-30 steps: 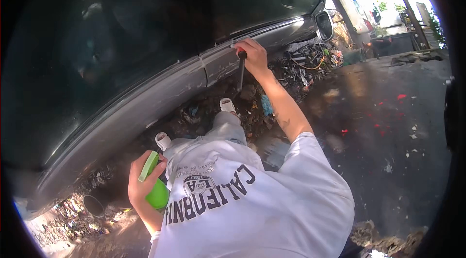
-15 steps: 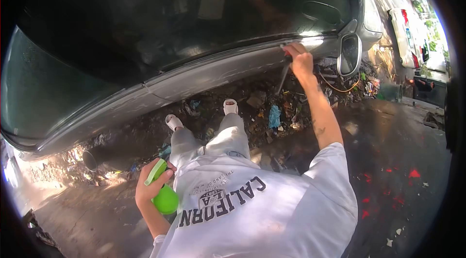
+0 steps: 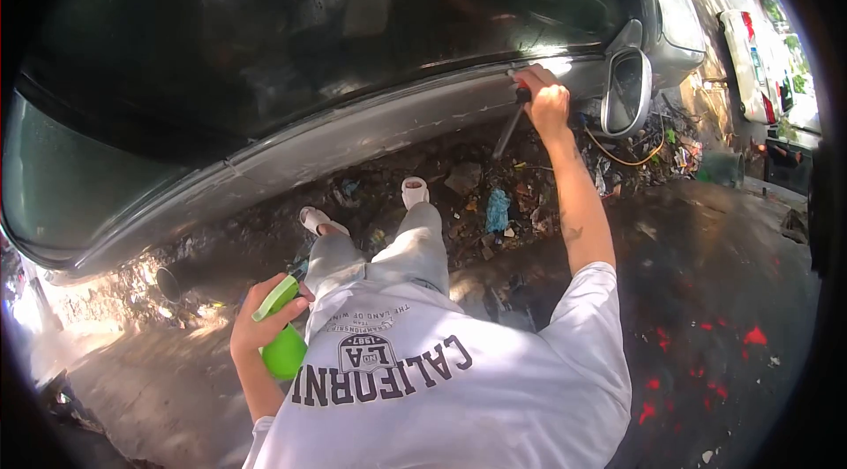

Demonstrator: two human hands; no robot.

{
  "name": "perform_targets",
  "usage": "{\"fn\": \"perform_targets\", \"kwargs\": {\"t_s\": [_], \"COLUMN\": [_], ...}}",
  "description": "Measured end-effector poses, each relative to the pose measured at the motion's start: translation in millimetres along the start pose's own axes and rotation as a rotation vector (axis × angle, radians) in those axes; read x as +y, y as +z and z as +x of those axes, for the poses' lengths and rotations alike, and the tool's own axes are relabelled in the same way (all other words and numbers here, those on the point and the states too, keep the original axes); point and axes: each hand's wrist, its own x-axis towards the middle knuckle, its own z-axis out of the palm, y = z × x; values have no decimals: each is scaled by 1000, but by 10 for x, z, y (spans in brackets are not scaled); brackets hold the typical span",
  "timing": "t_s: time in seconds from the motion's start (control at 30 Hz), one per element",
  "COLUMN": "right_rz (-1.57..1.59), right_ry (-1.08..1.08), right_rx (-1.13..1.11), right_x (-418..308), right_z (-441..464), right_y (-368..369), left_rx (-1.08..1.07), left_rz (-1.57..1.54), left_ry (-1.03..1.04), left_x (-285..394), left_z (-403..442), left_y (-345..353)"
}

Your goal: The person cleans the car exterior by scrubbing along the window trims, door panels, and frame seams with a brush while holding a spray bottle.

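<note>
My left hand (image 3: 256, 321) is closed around the neck of a bright green spray bottle (image 3: 284, 352), held low beside my shirt. My right hand (image 3: 549, 105) reaches out to the car door, just below the side window. It grips a slim tool (image 3: 506, 135) with a red and black grip and a straight grey shaft slanting down; its exact kind cannot be made out. The fingertips are at the upper edge of the grey door (image 3: 379, 120), by the window's lower trim. Something small and pale shows at the fingertips. The dark car window (image 3: 291, 37) fills the upper view.
A side mirror (image 3: 626, 91) juts out right of my right hand. Leaves and litter, with a blue crumpled bag (image 3: 498, 210), cover the ground by the car. A yellowish cord (image 3: 626, 162) lies below the mirror. A white car (image 3: 750, 67) stands farther right.
The view has shifted slightly. My right hand stays at the door's upper edge, with the tool's shaft tilted a little more. My left hand and the spray bottle appear farther left.
</note>
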Motion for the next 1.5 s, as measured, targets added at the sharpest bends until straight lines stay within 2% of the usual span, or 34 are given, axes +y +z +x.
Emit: {"fn": "perform_targets", "kwargs": {"t_s": [0.07, 0.13, 0.17, 0.2, 0.27, 0.3, 0.37, 0.47, 0.5, 0.53, 0.63, 0.67, 0.7, 0.8, 0.87, 0.97, 1.03, 1.13, 1.17, 1.2, 1.33, 1.37, 1.4, 1.43, 1.5], "right_rz": [24, 57, 57, -22, 189, 223, 294, 382, 276, 285, 143, 107, 90, 132, 213, 295, 223, 529, 599, 678, 991, 1063, 1083, 1024, 996], "right_ry": [4, -2, -177, -249, -266, -287, -322, -419, -387, -387, -96, -110, -83, -204, -256, -349, -358, -431, -470, -457, -258, -221, -230, -153, -32], "right_rx": [-35, -123, -21, -21, 43, 139, 108, 92, 10, 33, -58, -35, -102, -82, -126, -31, -24, -186, -335, -320, -395, -375, -350, -467, -464], "right_x": [-123, -595, -969, -1436, -2494, -2933, -3446, -3036, -2706, -2292, -1382, -1210, -1218, -1743, -2577, -3776, -4542, -5450, -5677, -5838, -5698, -5498, -5291, -5096, -4718], "right_z": [12, 74, 117, 139, 303, 358, 417, 399, 330, 293, 154, 126, 150, 254, 385, 497, 573, 532, 498, 413, 101, 68, 61, 154, 295], "right_y": [15, 143, 344, 605, 829, 1047, 1229, 1036, 950, 776, 324, 308, 242, 482, 604, 1159, 1468, 1614, 1622, 1577, 1473, 1528, 1481, 1277, 1000], "left_rx": [29, 26, 13, 15, -12, 5, -2, -1, -11, -21, -16, -24, 0, 6, 28, 110, 183, 211, 217, 221, 307, 343, 396, 419, 530], "left_rz": [-19, -22, -24, -18, 9, 26, 59, 52, 28, 4, 38, 33, -8, 33, 19, -27, -113, -209, -213, -208, -317, -351, -384, -400, -392], "left_ry": [-14, -16, -15, -13, -18, 68, 86, 121, 74, 25, 104, 125, 120, 141, 161, 134, 147, 96, 95, 104, 87, 157, 225, 278, 343], "left_x": [-10, 49, 92, 152, 243, 170, 174, 42, 15, -33, -382, -500, -562, -754, -840, -980, -1186, -1151, -1178, -1231, -1280, -1257, -1221, -1130, -884], "left_z": [-53, -64, -49, -23, 17, 50, 47, -10, -19, -50, -47, -85, -113, -226, -341, -546, -690, -958, -1028, -1105, -1294, -1291, -1299, -1272, -1236], "left_y": [55, 109, 129, 145, 188, 215, 192, 122, 90, 40, -111, -135, -129, -209, -293, -446, -537, -674, -719, -768, -920, -979, -1059, -1192, -1489]}}
